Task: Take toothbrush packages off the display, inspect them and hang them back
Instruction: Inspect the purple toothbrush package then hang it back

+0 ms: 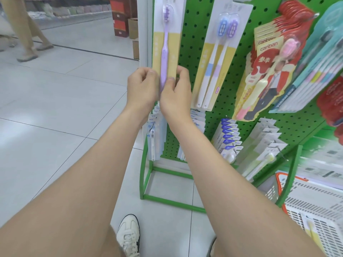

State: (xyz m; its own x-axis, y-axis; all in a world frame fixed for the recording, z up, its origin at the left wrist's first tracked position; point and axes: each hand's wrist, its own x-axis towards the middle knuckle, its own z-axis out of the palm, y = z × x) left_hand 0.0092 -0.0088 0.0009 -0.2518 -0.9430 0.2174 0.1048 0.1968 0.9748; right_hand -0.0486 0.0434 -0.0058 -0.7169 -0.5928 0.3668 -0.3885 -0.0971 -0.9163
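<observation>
Floor: pale grey glossy tiles [55,112] with dark joint lines, under even bright light. Far left: long store shelves [74,8], blurred. Stacked red-brown cartons [120,19] sit just beside a brown cardboard box [133,27]. White slotted plastic basket with orange rim [315,204] at bottom right.

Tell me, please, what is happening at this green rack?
A person stands at the green pegboard display, holding a purple toothbrush package upright by its lower end. The left hand pinches its left edge and the right hand its right edge. Its top runs out of view, so whether it hangs on a hook cannot be told. A two-brush package hangs beside it.
</observation>
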